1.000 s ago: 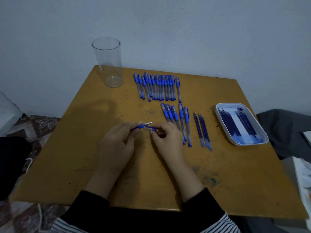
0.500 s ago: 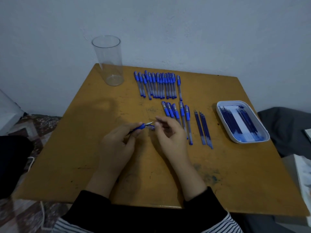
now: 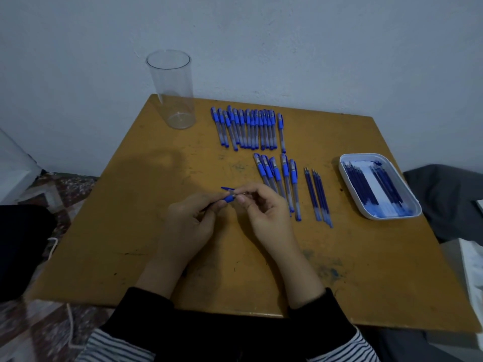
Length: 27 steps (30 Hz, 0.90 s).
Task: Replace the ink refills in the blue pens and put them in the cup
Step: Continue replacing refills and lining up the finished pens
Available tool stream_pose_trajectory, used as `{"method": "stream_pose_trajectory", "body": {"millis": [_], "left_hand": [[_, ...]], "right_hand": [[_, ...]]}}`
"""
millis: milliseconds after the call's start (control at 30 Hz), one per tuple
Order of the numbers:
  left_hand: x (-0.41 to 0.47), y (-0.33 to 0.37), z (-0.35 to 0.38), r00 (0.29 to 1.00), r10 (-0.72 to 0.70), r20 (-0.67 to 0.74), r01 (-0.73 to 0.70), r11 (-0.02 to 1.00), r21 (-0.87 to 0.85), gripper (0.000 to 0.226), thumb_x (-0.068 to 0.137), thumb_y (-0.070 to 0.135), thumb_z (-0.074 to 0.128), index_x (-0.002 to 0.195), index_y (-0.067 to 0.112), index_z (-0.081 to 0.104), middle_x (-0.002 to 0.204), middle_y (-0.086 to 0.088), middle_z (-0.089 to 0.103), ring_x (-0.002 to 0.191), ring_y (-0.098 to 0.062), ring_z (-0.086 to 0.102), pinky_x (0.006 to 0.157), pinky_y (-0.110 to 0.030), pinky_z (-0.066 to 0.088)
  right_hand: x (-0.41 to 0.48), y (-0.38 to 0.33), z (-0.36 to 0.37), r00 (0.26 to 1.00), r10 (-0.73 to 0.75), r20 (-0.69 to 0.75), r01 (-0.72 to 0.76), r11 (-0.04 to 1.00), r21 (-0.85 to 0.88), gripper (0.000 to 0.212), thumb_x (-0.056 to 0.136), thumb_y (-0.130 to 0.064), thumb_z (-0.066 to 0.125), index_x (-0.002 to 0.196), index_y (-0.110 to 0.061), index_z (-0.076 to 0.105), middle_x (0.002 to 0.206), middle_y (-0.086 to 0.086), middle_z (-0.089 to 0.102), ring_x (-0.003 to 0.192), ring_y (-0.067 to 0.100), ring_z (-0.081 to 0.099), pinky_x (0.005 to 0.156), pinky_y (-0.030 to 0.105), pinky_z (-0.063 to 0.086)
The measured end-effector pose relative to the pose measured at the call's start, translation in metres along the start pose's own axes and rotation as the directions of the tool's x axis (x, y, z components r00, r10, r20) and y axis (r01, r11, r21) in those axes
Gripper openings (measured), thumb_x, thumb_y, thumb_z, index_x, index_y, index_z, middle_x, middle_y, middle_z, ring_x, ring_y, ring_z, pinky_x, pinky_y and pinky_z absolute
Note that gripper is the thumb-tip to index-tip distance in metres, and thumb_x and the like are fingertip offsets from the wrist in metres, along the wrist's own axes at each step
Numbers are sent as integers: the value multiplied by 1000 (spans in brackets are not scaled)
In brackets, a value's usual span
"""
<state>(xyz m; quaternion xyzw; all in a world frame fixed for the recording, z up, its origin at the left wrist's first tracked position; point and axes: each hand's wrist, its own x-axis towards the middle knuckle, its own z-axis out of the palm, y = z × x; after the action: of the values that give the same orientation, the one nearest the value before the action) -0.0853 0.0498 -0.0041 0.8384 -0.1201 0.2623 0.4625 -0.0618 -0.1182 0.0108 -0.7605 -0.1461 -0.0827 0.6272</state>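
My left hand (image 3: 190, 220) grips a blue pen (image 3: 230, 198) at the middle of the table, tip pointing right. My right hand (image 3: 266, 212) pinches the pen's tip end with thumb and forefinger. A small blue piece (image 3: 226, 188), perhaps the cap, lies on the table just behind my fingers. The clear empty cup (image 3: 171, 87) stands upright at the far left corner. A row of several capped blue pens (image 3: 247, 129) lies at the back, and a smaller group of pens (image 3: 277, 178) lies beside my right hand. Three loose refills (image 3: 317, 197) lie right of that group.
A white tray (image 3: 347, 176) with several dark blue refills sits near the right edge of the yellow table (image 3: 366, 270). The wall runs close behind the table. Dark cloth lies off the right side, and patterned floor shows on the left.
My right hand has moved from beside the pen onto its tip, which was showing bare a second ago. The left hand keeps its hold on the pen.
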Motion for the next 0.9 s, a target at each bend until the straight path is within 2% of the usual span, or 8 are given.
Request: {"method": "stream_pose_trajectory", "body": {"millis": [67, 167, 300, 367, 533, 633, 767, 900], "left_hand": [[1, 1, -1, 1000, 4, -4, -4, 1000, 7, 20, 91, 10, 70, 109, 15, 77, 98, 12, 73, 90, 0, 67, 78, -12, 50], [1, 1, 0, 1000, 9, 12, -9, 1000, 26, 21, 91, 5, 72, 110, 13, 77, 102, 9, 74, 94, 0, 68, 82, -12, 50], [1, -1, 0, 1000, -2, 19, 1, 1000, 8, 21, 91, 6, 72, 110, 14, 77, 102, 11, 74, 96, -1, 68, 84, -17, 52], [1, -2, 0, 1000, 10, 29, -10, 1000, 16, 21, 91, 7, 72, 110, 14, 77, 102, 11, 73, 94, -1, 68, 83, -17, 52], [0, -1, 0, 1000, 16, 15, -16, 999, 39, 22, 90, 5, 72, 109, 15, 77, 103, 14, 72, 96, 2, 67, 83, -14, 50], [0, -2, 0, 999, 28, 34, -30, 998, 54, 21, 91, 9, 71, 110, 15, 77, 104, 13, 72, 96, 2, 67, 84, -12, 49], [0, -2, 1, 998, 32, 49, -34, 999, 37, 21, 90, 8, 71, 109, 14, 77, 104, 12, 73, 96, 0, 67, 84, -14, 50], [0, -2, 1, 999, 30, 40, -32, 999, 38, 22, 90, 7, 71, 109, 15, 77, 102, 10, 74, 93, -2, 68, 81, -19, 52]], "right_hand": [[-1, -4, 0, 1000, 8, 10, -8, 998, 57, 17, 91, 2, 63, 105, -6, 69, 98, -1, 67, 94, 8, 64, 84, 24, 53], [-2, -8, -1, 997, 69, -21, -66, 993, 102, 21, 92, -8, 68, 112, -7, 66, 97, 2, 67, 90, 12, 64, 80, 21, 53], [-3, -4, -1, 999, 48, -20, -50, 993, -106, 12, 94, -20, 65, 97, -9, 69, 85, 1, 66, 81, 12, 60, 70, 16, 49], [-2, -1, -1, 998, 57, -15, -58, 988, -145, 9, 95, -18, 64, 97, -10, 69, 86, 0, 65, 83, 11, 60, 71, 18, 49], [-3, -6, -2, 993, 119, 20, -120, 992, 38, 13, 94, -16, 66, 107, -13, 64, 93, -3, 63, 88, 10, 60, 79, 24, 53], [-3, -4, 0, 996, 91, 12, -91, 995, -36, 12, 95, -20, 64, 100, -9, 66, 87, -2, 64, 83, 11, 60, 73, 21, 51], [-3, -1, -2, 997, 71, 33, -69, 995, -76, 3, 95, -8, 62, 95, -11, 64, 87, -7, 61, 84, 9, 59, 77, 24, 50], [-4, -2, -1, 997, 55, 57, -54, 998, -32, 14, 95, -10, 61, 109, -14, 60, 95, -1, 62, 90, 12, 60, 81, 27, 53]]}}
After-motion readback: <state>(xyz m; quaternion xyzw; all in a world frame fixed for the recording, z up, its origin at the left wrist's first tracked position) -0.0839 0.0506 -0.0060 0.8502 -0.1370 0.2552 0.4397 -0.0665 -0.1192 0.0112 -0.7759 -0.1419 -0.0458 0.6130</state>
